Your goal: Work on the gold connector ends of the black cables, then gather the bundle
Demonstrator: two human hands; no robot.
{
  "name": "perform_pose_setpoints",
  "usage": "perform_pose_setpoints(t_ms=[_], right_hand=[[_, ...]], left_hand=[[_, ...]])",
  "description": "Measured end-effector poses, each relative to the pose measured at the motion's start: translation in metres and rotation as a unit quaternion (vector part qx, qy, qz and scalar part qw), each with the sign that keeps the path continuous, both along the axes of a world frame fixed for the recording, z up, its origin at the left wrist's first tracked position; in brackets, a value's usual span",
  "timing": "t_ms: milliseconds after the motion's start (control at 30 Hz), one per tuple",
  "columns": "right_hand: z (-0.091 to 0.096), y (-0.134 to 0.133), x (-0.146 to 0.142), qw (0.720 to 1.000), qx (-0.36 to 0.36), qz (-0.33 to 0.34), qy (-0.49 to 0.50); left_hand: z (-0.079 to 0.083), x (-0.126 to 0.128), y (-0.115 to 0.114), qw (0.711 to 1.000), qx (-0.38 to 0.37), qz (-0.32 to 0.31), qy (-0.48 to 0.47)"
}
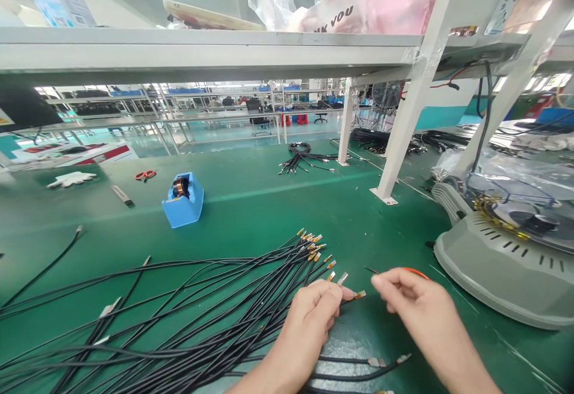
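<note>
Green bench (251, 202) under all. Grey machine (502, 262) at right; black cables (188, 310) fanned across near left. Blue dispenser (183, 199) farther left. Left hand (309, 322) pinched shut on one cable end (360, 294). Right hand (417, 298), just beside, fingers closed on an orange tool (415, 271).

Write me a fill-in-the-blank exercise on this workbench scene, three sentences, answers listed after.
1. The left hand pinches the tip of a black ____ from the bundle of cables.
2. The tape dispenser on the mat is ____ in colour.
3. The scissors behind the dispenser have ____ handles.
4. The right hand lies beside a grey machine, on its ____ side in the picture.

Missing words: cable; blue; orange; left
</note>
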State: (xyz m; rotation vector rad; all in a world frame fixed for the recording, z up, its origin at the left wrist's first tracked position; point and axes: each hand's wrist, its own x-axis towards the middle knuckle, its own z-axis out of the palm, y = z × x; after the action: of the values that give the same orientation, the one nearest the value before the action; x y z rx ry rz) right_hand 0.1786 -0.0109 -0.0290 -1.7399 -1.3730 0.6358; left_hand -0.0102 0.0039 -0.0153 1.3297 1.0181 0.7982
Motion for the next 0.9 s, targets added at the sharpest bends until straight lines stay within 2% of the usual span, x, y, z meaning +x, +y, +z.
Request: perform_pose_setpoints(t_ms=[133,267,400,567,667,767,833,900], right_hand=[[0.007,0.032,0.047,0.988,0.01,-0.104,-0.113],[-0.007,0.05,0.064,0.983,0.05,-0.095,-0.151],[-0.015,0.044,0.058,0.978,0.098,-0.102,-0.153],[-0.015,0.039,0.059,0.982,0.074,-0.086,-0.15],[-0.011,0.038,0.059,0.984,0.088,-0.089,-0.125],[-0.001,0.027,0.047,0.989,0.08,-0.089,-0.084],[0.005,0.014,0.031,0.996,0.058,-0.043,-0.044],[0.006,-0.001,0.013,0.997,0.025,0.052,0.049]], left_hand=[[-0.002,-0.001,-0.003,1.0,-0.016,-0.015,0.008],[-0.004,-0.001,-0.003,0.999,0.023,-0.016,0.027],[-0.004,-0.001,-0.001,0.998,0.046,-0.021,0.037],[0.001,-0.001,-0.003,0.989,0.113,-0.036,0.084],[0.005,0.0,-0.005,0.981,0.159,-0.04,0.105],[0.007,0.001,-0.008,0.975,0.182,-0.046,0.122],[0.006,0.001,-0.009,0.97,0.195,-0.051,0.137],[0.006,0.001,-0.009,0.965,0.208,-0.054,0.151]])
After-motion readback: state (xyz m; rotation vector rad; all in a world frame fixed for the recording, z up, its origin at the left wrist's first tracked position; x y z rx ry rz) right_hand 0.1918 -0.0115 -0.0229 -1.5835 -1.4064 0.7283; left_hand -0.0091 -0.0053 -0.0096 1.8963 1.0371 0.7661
